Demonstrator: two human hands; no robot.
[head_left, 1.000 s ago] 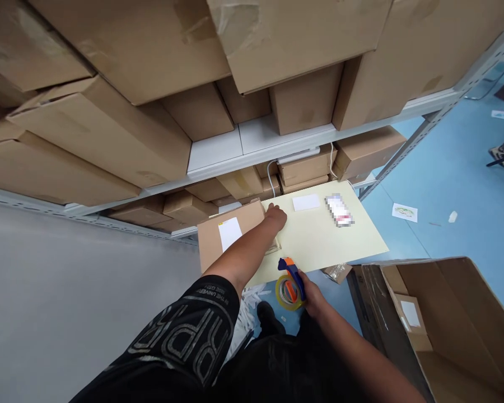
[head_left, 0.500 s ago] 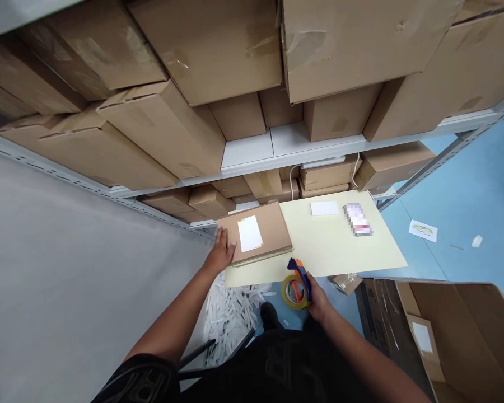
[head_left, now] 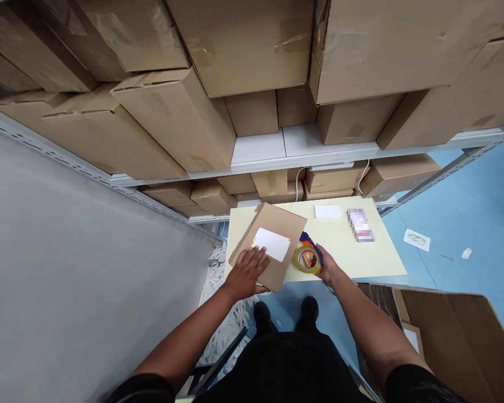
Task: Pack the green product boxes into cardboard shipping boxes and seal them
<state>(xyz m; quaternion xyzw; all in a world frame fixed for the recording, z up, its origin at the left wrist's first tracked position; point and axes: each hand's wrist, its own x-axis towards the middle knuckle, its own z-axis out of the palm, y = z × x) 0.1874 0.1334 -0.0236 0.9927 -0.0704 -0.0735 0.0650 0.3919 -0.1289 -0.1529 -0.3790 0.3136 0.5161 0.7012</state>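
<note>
A flat brown cardboard box (head_left: 283, 219) lies turned at an angle on the pale yellow table (head_left: 382, 257), its near corner over the table's front edge. It bears a white label (head_left: 273, 242). My left hand (head_left: 247, 273) rests on the box at the label's lower left, fingers spread over the top and thumb by the near edge. My right hand (head_left: 327, 264) is closed round a blue and orange tape dispenser (head_left: 308, 257) with a yellow-edged roll of tape, just right of the box.
Shelves packed with cardboard boxes (head_left: 243, 45) rise behind the table. White paper (head_left: 327, 212) and a blurred item (head_left: 360, 225) lie on the table. A large open carton (head_left: 453, 330) stands at the lower right. Shredded paper (head_left: 224, 330) covers the floor at left.
The box has turned and its near corner has come toward me. My left hand has moved from its left edge onto its top. The tape dispenser has moved slightly right and up.
</note>
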